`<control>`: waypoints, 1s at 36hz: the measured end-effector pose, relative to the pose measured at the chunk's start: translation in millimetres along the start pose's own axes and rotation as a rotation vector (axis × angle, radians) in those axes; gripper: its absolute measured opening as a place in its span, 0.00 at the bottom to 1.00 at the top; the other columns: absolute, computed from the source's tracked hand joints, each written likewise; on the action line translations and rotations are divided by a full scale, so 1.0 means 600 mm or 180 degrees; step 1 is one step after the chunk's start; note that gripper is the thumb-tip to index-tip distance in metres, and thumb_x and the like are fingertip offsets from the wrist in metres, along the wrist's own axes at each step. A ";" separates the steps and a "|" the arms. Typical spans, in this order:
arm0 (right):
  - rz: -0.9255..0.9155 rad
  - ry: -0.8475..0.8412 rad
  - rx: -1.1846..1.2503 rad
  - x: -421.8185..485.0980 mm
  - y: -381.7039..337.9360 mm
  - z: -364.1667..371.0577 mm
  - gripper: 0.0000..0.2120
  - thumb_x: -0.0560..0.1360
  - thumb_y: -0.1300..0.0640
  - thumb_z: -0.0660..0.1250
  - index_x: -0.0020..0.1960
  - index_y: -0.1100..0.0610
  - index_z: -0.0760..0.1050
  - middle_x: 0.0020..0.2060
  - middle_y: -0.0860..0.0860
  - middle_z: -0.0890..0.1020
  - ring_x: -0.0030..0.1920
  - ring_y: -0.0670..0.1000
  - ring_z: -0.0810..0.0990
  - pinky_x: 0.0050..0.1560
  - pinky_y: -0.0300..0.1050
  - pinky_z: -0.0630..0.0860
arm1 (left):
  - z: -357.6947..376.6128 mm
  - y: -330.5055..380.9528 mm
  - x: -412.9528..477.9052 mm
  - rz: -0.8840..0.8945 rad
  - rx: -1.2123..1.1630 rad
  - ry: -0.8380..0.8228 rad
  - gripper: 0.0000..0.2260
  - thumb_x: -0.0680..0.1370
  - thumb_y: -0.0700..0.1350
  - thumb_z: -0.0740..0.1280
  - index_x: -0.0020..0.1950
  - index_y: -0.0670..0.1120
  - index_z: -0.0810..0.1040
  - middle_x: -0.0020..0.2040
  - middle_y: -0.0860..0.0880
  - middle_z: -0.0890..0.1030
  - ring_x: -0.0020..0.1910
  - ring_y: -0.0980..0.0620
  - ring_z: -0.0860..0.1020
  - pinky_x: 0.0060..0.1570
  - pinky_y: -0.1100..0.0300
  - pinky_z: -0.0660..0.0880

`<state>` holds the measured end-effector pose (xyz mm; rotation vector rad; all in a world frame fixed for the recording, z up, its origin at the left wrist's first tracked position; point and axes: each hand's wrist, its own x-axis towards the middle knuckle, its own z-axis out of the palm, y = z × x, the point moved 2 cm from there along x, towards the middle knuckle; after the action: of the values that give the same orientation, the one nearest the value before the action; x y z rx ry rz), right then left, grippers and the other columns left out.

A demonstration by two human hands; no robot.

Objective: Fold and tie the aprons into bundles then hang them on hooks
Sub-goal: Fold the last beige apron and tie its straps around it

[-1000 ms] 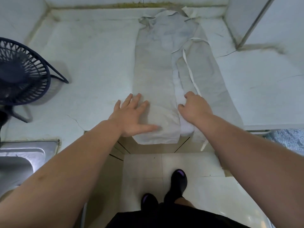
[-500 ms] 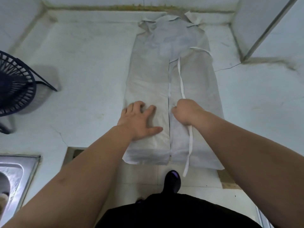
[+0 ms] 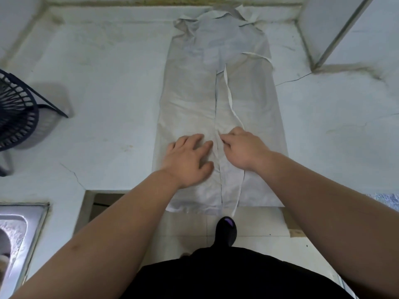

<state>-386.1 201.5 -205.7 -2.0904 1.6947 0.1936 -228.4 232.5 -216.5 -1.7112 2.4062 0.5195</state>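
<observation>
My spread left hand (image 3: 190,160) pins the apron (image 3: 194,100) flat while my right hand (image 3: 244,147) pinches its 3 o'clock flap, apparently squaring the fold.

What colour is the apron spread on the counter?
The apron is plain off-white to pale grey, no pattern; seen best in the head view.

Dim and flat, with a cool blue-grey cast. Lit softly from overhead, without glare apart from a dull sheen in the sink (image 3: 13,234). Broad, soft-edged shadow thrown rightwards from the fan (image 3: 15,113) onto the counter (image 3: 108,93). Only faint shading under the left hand (image 3: 187,158) and right hand (image 3: 244,151) on the apron (image 3: 194,100). Strong wide-angle bowing at the edges. Slightly soft throughout, and smeared along the forearms (image 3: 108,234).
</observation>
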 end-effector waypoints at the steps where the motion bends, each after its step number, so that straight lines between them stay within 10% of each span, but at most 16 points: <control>1: -0.0036 0.0032 -0.0020 -0.006 0.004 0.001 0.19 0.80 0.51 0.52 0.68 0.51 0.69 0.65 0.52 0.70 0.63 0.56 0.72 0.62 0.52 0.70 | 0.001 0.005 0.000 -0.0039 -0.0031 -0.0019 0.27 0.80 0.60 0.53 0.78 0.56 0.54 0.78 0.50 0.52 0.75 0.47 0.51 0.70 0.51 0.53; 9: -0.0111 0.0877 0.0859 -0.066 0.030 0.033 0.17 0.77 0.64 0.60 0.64 0.59 0.75 0.62 0.57 0.77 0.63 0.57 0.74 0.66 0.50 0.68 | 0.013 0.040 -0.001 -0.0333 -0.0182 -0.0211 0.33 0.79 0.65 0.50 0.79 0.50 0.48 0.79 0.45 0.43 0.77 0.45 0.42 0.75 0.45 0.43; 13: 0.0754 0.1865 0.0860 -0.113 0.053 0.032 0.19 0.77 0.60 0.56 0.67 0.57 0.72 0.62 0.57 0.77 0.63 0.59 0.73 0.62 0.51 0.67 | 0.026 0.039 0.001 -0.0327 -0.0135 -0.0376 0.31 0.81 0.63 0.47 0.78 0.54 0.37 0.78 0.44 0.35 0.76 0.43 0.35 0.73 0.41 0.38; 17: 0.1557 0.1712 0.1186 -0.160 0.089 0.047 0.19 0.80 0.60 0.54 0.71 0.58 0.65 0.64 0.58 0.73 0.63 0.59 0.72 0.63 0.51 0.66 | 0.015 0.048 -0.003 -0.0315 0.0121 -0.0106 0.30 0.82 0.60 0.48 0.76 0.57 0.33 0.77 0.44 0.33 0.76 0.41 0.33 0.71 0.38 0.37; 23: 0.1885 0.1947 0.2394 -0.204 0.102 0.057 0.17 0.80 0.53 0.57 0.66 0.58 0.68 0.49 0.49 0.73 0.51 0.51 0.72 0.50 0.39 0.64 | 0.013 0.079 -0.009 0.0290 0.0293 0.0217 0.23 0.80 0.44 0.58 0.75 0.60 0.61 0.74 0.47 0.58 0.71 0.43 0.58 0.67 0.50 0.57; 28: 0.2101 0.1777 0.2832 -0.226 0.108 0.068 0.05 0.78 0.57 0.56 0.49 0.58 0.69 0.41 0.47 0.73 0.48 0.52 0.72 0.45 0.42 0.64 | 0.014 0.087 -0.011 0.0184 0.0292 0.0205 0.22 0.81 0.44 0.56 0.75 0.57 0.62 0.74 0.48 0.62 0.71 0.44 0.61 0.66 0.50 0.60; 36: 0.1992 0.1138 0.3731 -0.231 0.111 0.078 0.10 0.76 0.57 0.64 0.53 0.61 0.70 0.44 0.56 0.73 0.41 0.53 0.72 0.41 0.50 0.76 | 0.011 0.111 -0.021 -0.0150 0.0189 0.0145 0.18 0.82 0.48 0.53 0.73 0.55 0.64 0.73 0.49 0.63 0.70 0.44 0.63 0.65 0.47 0.61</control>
<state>-475.6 335.2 -211.8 -0.7378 1.8871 -0.8342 -287.3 265.6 -205.8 -1.7689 2.3802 0.4027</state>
